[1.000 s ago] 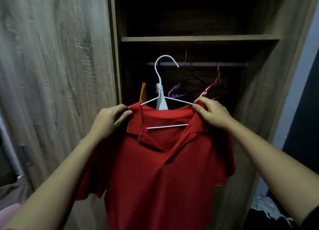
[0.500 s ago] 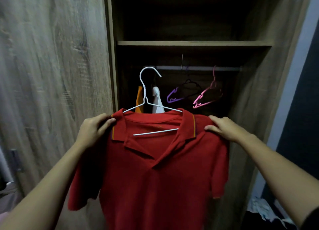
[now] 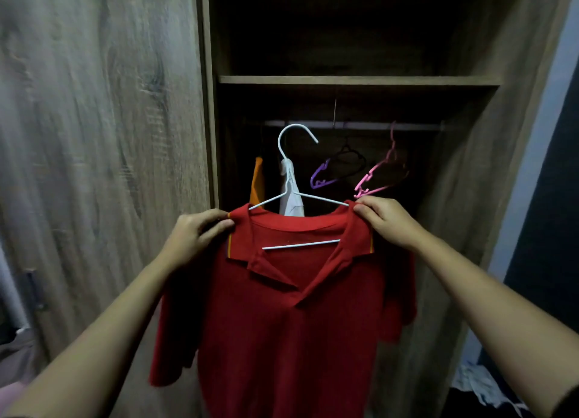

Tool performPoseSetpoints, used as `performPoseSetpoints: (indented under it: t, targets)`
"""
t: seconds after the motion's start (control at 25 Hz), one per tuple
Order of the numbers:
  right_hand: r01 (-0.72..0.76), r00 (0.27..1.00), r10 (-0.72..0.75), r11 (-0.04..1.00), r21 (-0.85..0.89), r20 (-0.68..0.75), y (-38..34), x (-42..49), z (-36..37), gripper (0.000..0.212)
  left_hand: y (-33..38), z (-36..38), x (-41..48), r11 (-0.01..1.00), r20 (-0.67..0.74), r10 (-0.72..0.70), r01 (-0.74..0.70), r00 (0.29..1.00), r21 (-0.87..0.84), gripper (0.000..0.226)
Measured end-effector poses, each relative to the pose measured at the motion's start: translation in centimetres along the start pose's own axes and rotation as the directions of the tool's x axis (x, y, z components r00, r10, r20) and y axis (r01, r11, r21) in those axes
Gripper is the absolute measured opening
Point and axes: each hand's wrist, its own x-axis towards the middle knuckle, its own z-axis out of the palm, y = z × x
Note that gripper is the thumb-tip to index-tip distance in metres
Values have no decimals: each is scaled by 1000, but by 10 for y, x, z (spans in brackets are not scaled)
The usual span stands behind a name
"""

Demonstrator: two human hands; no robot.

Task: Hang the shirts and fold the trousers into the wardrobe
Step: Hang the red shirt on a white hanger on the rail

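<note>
Before the open wardrobe [image 3: 360,80], red polo shirt [image 3: 282,323] sits on white wire hanger [image 3: 300,245], not yet on rail [image 3: 407,125]. Fabric looks soft, light, slip-prone. Left hand [image 3: 194,234] and right hand [image 3: 385,223] pinch the collar corners; shoulders are the hold.

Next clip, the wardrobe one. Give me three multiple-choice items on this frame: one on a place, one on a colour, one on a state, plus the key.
1. Where is the pink plastic hanger?
A) lying on the shelf
B) on the metal rail, right of the purple hanger
C) in a hand

2. What colour is the collared polo shirt on the white wire hanger?
A) red
B) orange
C) white

3. What are the left hand and right hand doing?
A) both off the shirt
B) only one holds it
C) each grips a shoulder of it

Key: B, its hook is at the rail; A, the cloth is red; C, fingers curl on both shoulders.
</note>
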Motion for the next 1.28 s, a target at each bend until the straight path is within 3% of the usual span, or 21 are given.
performPoseSetpoints:
  t: [0.2, 0.28, 0.44, 0.6, 0.76, 0.92, 1.04, 1.12, 1.2, 1.28]
  targets:
    - [-48, 995, 63, 982, 184, -76, 3, 2, 1, 21, -1, -19, -5, 998, 42, 6, -9, 999, 59, 22]
    - [-44, 997, 55, 980, 192, -51, 3, 1, 2, 18, -2, -18, -7, 998, 43, -7, 5, 999, 58, 22]
    - [-7, 1000, 7, 993, 121, -2, -8, 4, -2, 13, 6, -12, 4, 999, 40, 40, -41, 998, 20, 62]
    - [71, 997, -70, 997, 23, -10, -19, 6, -6, 18, 10, -13, 5, 993, -8, 115, -114, 993, 42, 52]
    - [-26, 997, 36, 989, 148, -67, -9, 1, 0, 18, 18, -17, 8, 995, 43, 102, -102, 994, -6, 59]
    - [-97, 987, 116, 982, 164, -110, -5, -1, -2, 21, 12, -25, 9, 999, 131, 42, -45, 991, 22, 40]
    - [-103, 988, 117, 987, 124, -104, -12, -12, -2, 21, 41, -27, 27, 998, 336, 14, 5, 942, -57, 33]
    - [-67, 988, 79, 993, 99, -130, -17, -13, 0, 21, 58, -23, 51, 1000, 451, 29, -28, 892, -8, 27]
    - [-45, 988, 54, 997, 67, -143, -19, -9, -2, 20, 61, -23, 65, 998, 464, 43, -58, 885, 20, 15]
    - [-78, 987, 93, 991, 109, -131, -9, -14, -3, 31, 52, -35, 65, 998, 391, -1, 28, 921, -64, 11]
